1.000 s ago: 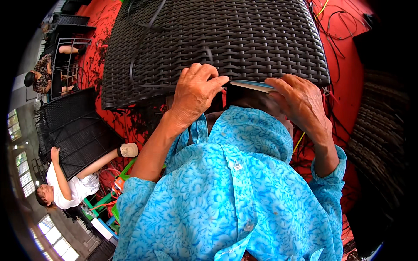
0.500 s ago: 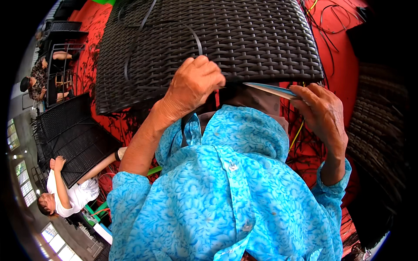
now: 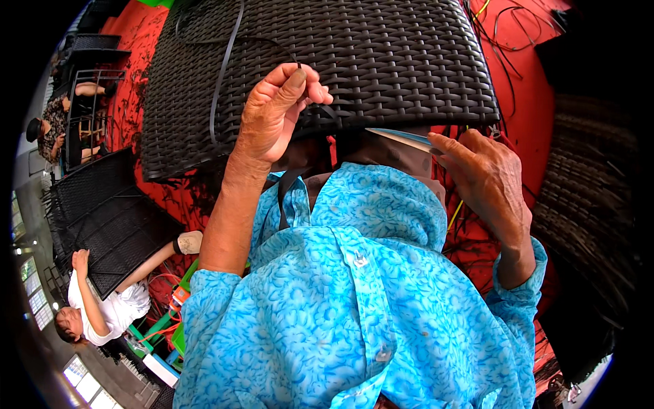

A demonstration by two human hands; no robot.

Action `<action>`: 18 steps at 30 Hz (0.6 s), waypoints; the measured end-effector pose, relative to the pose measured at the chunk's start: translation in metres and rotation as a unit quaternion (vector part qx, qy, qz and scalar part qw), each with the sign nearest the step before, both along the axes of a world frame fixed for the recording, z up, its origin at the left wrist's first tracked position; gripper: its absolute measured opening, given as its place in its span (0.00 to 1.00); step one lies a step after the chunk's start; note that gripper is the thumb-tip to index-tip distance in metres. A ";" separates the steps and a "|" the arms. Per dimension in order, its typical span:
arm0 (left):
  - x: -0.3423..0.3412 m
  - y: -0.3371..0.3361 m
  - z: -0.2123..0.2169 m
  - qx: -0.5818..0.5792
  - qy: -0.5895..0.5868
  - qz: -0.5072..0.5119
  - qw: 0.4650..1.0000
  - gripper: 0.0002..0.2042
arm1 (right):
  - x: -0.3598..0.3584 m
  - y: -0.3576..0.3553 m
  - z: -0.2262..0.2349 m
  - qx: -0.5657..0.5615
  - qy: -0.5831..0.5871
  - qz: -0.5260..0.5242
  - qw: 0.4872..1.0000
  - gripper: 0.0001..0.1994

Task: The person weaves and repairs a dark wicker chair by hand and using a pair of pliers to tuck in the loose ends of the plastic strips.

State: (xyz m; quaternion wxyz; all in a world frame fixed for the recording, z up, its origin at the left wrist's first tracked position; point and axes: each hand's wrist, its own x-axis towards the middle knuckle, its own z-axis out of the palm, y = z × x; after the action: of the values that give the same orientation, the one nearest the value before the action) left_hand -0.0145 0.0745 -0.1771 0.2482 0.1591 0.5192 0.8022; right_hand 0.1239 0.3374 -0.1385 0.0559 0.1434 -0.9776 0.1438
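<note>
A large black woven panel [image 3: 327,61] lies on the red floor [image 3: 538,116], its weave mostly closed. At its near edge the left hand [image 3: 272,116] pinches a loose black strip [image 3: 225,75]; the right hand [image 3: 487,180] grips a blade [image 3: 402,138]. Left of the panel, other frames [image 3: 102,218] and workers.
</note>
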 end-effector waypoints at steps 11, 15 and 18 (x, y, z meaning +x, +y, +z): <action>0.017 0.012 0.013 -0.259 0.211 -0.056 0.941 0.08 | 0.006 -0.008 0.009 0.011 -0.026 -0.036 0.999 0.13; 0.020 0.020 0.008 -0.334 0.296 -0.009 0.895 0.06 | 0.005 -0.014 0.012 0.033 -0.012 -0.030 0.999 0.14; 0.018 0.019 0.007 -0.329 0.220 0.025 0.918 0.06 | 0.009 -0.019 0.017 0.068 -0.028 -0.031 0.997 0.14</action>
State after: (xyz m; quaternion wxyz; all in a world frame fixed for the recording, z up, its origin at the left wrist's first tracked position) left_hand 0.0032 0.0933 -0.1706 0.1464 0.2278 0.7991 0.5367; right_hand 0.1327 0.3179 -0.1211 0.0229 0.1122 -0.9903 0.0792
